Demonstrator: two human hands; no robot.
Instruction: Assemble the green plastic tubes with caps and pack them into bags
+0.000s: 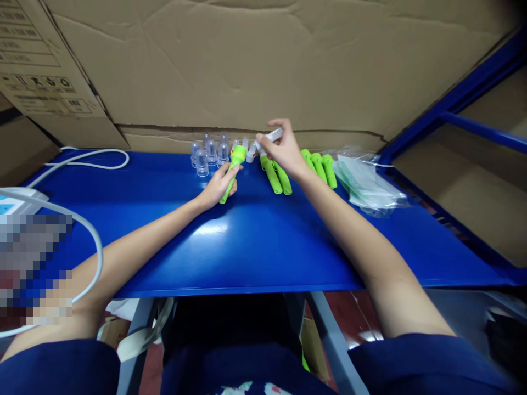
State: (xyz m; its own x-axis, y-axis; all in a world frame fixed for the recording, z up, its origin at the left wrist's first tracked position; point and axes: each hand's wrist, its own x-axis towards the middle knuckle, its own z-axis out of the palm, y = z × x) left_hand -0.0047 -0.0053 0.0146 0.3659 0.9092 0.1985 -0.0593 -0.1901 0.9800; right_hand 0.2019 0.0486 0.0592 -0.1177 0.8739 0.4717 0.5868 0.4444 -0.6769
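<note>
Nearest: dark blue sleeves [53,365] at bottom edge, both forearms stretched forward over blue table [255,247]. Glossy top, glare patch near centre.

Left side of table: white cable [93,233] looping past left forearm, white device [16,202] at left edge, partly blurred out. Second loop of white cable [96,159] farther back left.

Left hand [217,188]: curled round lower shaft of a green plastic handle [231,171], thumb on top, fingers wrapped beneath. Handle tilted, wider head pointing up and away, lower end touching table or just above; cannot tell which.

Right hand [284,151]: raised slightly over table, thumb and forefinger pinched on a small white tube-like piece [273,135], other fingers loosely bent. Piece held roughly level, just beyond and right of green handle's head.

Beneath right hand: two more green handles [276,178] lying side by side on table, touching. Right of wrist: three further green handles [320,166] in a row, close together.

Far right: heap of clear plastic bags [364,184], greenish content inside, not identifiable.

Back row, left of centre: cluster of small clear caps [208,152] standing upright, small white pieces [250,151] just beside them.

Farthest: wall of brown cardboard [263,66] behind table, printed carton [39,66] at upper left. Blue metal frame [461,104] at right.
</note>
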